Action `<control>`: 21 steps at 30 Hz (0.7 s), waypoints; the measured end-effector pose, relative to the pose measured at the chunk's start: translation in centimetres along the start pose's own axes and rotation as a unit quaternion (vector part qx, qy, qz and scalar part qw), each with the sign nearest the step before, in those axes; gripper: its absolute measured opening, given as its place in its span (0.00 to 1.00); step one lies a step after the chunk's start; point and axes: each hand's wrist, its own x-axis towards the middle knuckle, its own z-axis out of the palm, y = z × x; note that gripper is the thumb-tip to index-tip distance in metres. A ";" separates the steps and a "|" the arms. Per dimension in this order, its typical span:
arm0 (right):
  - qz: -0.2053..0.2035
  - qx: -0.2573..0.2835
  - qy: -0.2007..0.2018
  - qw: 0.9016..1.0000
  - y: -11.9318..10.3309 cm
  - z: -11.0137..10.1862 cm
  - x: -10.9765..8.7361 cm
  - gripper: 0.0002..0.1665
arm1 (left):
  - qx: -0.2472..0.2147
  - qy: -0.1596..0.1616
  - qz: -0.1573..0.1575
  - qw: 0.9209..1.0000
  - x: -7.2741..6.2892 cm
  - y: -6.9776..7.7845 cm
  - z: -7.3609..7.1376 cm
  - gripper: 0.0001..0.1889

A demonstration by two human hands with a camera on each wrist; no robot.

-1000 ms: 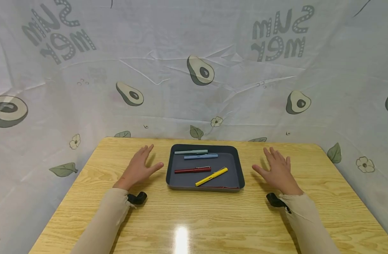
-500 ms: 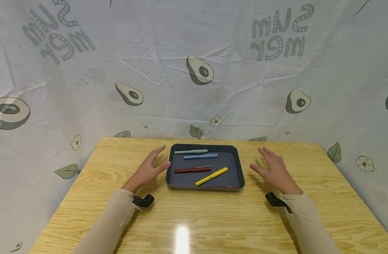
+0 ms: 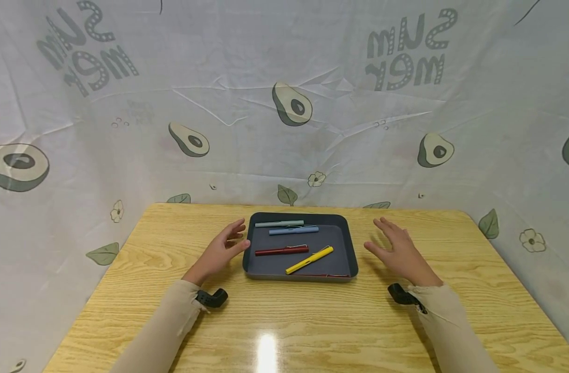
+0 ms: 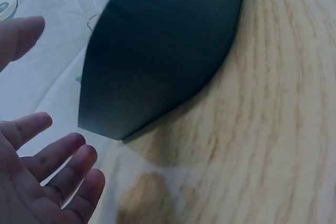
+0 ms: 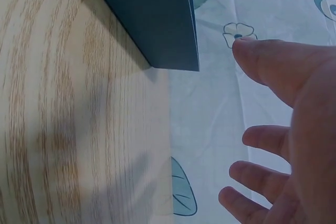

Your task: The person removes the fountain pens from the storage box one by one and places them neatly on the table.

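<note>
A dark grey tray holds several capped pens. A grey-green pen and a blue pen lie towards the back, a dark red pen in the middle, and a yellow pen slants at the front. Another red pen is mostly hidden by the near wall. My left hand hovers by the tray's left side, thumb close to the rim, fingers slightly bent and holding nothing. Right of the tray, with a gap, my right hand is held with fingers spread, also holding nothing.
The tray stands on a light wooden table, near its back edge. Behind and at the sides hangs a pale curtain printed with avocados and leaves. A black wrist mount sits on the left wrist and another black mount on the right.
My left hand has moved right, up close to the tray's left side, and its fingers have bent a little. My right hand has drifted slightly left. Tray and pens stay put.
</note>
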 end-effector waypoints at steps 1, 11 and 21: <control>0.000 0.003 -0.001 1.000 0.0 0.0 0.0 0.48 | -0.007 -0.001 0.000 1.000 0.0 -0.1 0.0 0.39; -0.003 0.010 0.001 1.000 -0.4 -0.1 -0.1 0.46 | -0.025 -0.010 0.026 0.999 0.3 -1.1 0.1 0.38; 0.004 0.011 0.004 1.000 -0.3 -0.1 0.0 0.44 | 0.023 -0.005 0.026 0.999 0.0 -1.7 0.6 0.36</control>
